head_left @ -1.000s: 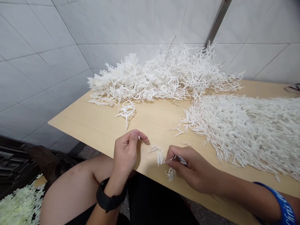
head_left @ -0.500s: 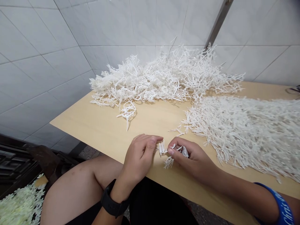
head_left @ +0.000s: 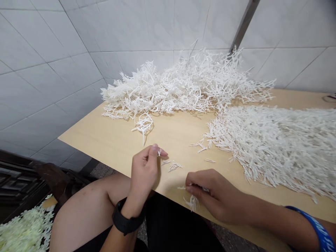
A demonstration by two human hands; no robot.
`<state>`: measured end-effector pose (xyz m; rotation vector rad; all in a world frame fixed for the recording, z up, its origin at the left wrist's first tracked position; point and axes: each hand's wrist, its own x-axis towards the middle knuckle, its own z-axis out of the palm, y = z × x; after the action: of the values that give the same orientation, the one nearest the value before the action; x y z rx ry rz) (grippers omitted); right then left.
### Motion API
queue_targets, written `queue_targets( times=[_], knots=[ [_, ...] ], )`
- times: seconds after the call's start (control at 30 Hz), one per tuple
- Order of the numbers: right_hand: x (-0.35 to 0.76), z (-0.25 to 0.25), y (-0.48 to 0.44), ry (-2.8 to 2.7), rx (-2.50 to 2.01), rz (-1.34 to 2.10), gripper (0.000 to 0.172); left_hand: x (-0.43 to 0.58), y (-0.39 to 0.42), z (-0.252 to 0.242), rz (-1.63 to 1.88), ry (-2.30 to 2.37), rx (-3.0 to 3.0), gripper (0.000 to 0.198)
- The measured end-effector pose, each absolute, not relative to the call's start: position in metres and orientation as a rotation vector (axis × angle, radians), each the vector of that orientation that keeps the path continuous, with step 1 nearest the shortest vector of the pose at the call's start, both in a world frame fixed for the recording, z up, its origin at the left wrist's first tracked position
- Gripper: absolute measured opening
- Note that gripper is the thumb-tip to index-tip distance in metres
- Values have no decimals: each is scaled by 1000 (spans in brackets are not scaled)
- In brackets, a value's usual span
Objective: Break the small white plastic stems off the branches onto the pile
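Note:
My left hand (head_left: pixel 144 172) is closed in a pinch, a tiny white plastic piece (head_left: pixel 159 152) showing between thumb and forefinger. Lower and to the right, my right hand (head_left: pixel 214 194) grips white plastic sprigs (head_left: pixel 193 202), which stick out under its fingers near the table's front edge. Most of what lies in the right palm is hidden, and its outer tips are blurred. Between the hands, several thin white bits (head_left: pixel 172 165) lie scattered on the table (head_left: pixel 175 133). One separate branched white piece (head_left: pixel 144 125) rests beyond my left hand.
Against the tiled wall (head_left: pixel 126 28) stands a tangled heap of white branched plastic (head_left: pixel 178 85). A wide spread of small white sprigs (head_left: pixel 278 150) covers the table's right side. Pale green flower-like pieces (head_left: pixel 23 227) are at lower left, near dark carved furniture (head_left: pixel 15 175).
My hands have moved apart: the left went up and left, the right down and toward the table's front edge. Loose white bits now lie on the table between them.

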<state>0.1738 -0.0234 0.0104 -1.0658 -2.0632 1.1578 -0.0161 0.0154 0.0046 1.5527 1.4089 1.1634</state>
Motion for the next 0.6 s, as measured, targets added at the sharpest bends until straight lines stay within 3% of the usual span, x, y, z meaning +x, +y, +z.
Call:
queue_targets(
  times=[0.27, 0.4, 0.6],
  knots=[
    [173, 14, -16, -1688, -1241, 1376, 24, -13, 16, 5, 1055, 1319, 1583, 19],
    [176, 11, -13, -1431, -1142, 1584, 18, -15, 16, 6, 1005, 1308, 1740, 29],
    [180, 5, -11, -1309, -1002, 1636, 26, -16, 15, 5, 1005, 1254, 1839, 41]
  ],
)
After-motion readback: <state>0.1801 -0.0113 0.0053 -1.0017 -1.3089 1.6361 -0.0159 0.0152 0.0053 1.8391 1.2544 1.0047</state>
